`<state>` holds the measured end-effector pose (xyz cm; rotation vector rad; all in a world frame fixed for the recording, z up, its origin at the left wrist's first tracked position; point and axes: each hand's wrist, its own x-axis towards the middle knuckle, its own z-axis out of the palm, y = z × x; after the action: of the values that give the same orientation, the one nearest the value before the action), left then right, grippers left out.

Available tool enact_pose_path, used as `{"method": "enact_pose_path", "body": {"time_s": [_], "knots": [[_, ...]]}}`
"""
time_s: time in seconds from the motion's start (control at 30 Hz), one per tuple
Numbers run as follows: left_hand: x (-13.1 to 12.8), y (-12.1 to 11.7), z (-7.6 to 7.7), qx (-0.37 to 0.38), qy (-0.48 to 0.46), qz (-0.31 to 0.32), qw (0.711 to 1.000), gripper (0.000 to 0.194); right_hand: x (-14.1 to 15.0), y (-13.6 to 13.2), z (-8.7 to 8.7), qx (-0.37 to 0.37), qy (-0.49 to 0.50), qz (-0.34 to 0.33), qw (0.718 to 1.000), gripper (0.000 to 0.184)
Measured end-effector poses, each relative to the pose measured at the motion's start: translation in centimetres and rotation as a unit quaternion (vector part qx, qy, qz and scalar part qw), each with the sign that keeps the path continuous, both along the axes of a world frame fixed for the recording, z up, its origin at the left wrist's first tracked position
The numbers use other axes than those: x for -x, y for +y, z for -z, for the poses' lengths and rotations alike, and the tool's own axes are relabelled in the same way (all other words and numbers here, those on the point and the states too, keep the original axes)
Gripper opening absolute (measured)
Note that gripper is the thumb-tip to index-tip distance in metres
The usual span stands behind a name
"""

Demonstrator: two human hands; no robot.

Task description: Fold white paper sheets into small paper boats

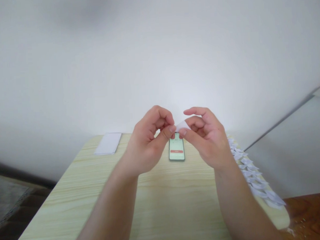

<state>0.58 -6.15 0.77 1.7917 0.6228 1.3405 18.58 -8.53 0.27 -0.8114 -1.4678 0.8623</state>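
Note:
Both my hands are raised above a light wooden table point(164, 205). My left hand point(147, 142) and my right hand point(206, 139) pinch a small folded piece of white paper point(182, 125) between their fingertips, one on each side of it. The fingers of both hands are curled and closed on the paper. Below the hands a phone point(176, 149) lies flat on the table with its screen lit.
A stack of white paper sheets point(108, 143) lies at the table's far left. Several small folded white paper pieces point(255, 176) run in a row along the table's right edge. A white wall stands behind the table, with brown floor at right.

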Motion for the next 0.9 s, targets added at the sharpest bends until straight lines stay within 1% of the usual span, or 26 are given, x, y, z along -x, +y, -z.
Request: {"method": "enact_pose_path", "body": {"time_s": [0.07, 0.13, 0.2, 0.3, 0.37, 0.47, 0.6, 0.7, 0.8, 0.9], "knots": [[0.0, 0.1, 0.1, 0.003, -0.015, -0.016, 1.0, 0.013, 0.1, 0.2, 0.1, -0.008, 0.008, 0.008, 1.0, 0.036], [0.1, 0.2, 0.1, -0.001, 0.001, -0.035, 0.999, 0.013, 0.2, 0.3, 0.1, -0.007, 0.009, 0.02, 1.0, 0.034], [0.3, 0.3, 0.0, -0.011, 0.05, -0.062, 0.997, 0.014, 0.2, 0.3, 0.1, -0.001, -0.005, 0.023, 1.0, 0.033], [0.7, 0.5, -0.2, -0.024, 0.133, -0.099, 0.986, 0.009, 0.2, 0.0, -0.1, 0.006, -0.066, 0.005, 0.998, 0.031], [1.0, 0.7, -0.3, -0.032, 0.163, -0.097, 0.981, 0.007, 0.1, -0.2, -0.2, 0.011, -0.101, -0.012, 0.995, 0.032], [1.3, 0.8, -0.4, -0.043, 0.178, -0.086, 0.979, 0.015, 0.2, -0.5, -0.3, 0.023, -0.11, -0.016, 0.994, 0.036], [1.5, 0.8, -0.3, -0.028, 0.172, -0.072, 0.982, 0.014, 0.1, -0.3, -0.1, 0.032, -0.087, -0.006, 0.996, 0.035], [1.6, 0.9, -0.1, -0.014, 0.152, -0.066, 0.986, 0.014, -0.1, 0.2, 0.1, 0.036, -0.038, -0.003, 0.999, 0.038], [1.4, 1.2, 0.0, -0.004, 0.093, -0.075, 0.993, 0.02, -0.3, 0.7, 0.2, 0.04, 0.008, -0.026, 0.999, 0.039], [1.1, 1.5, 0.2, 0.023, 0.016, -0.054, 0.998, 0.024, -0.4, 0.8, 0.2, 0.034, 0.034, -0.066, 0.997, 0.028]]}}
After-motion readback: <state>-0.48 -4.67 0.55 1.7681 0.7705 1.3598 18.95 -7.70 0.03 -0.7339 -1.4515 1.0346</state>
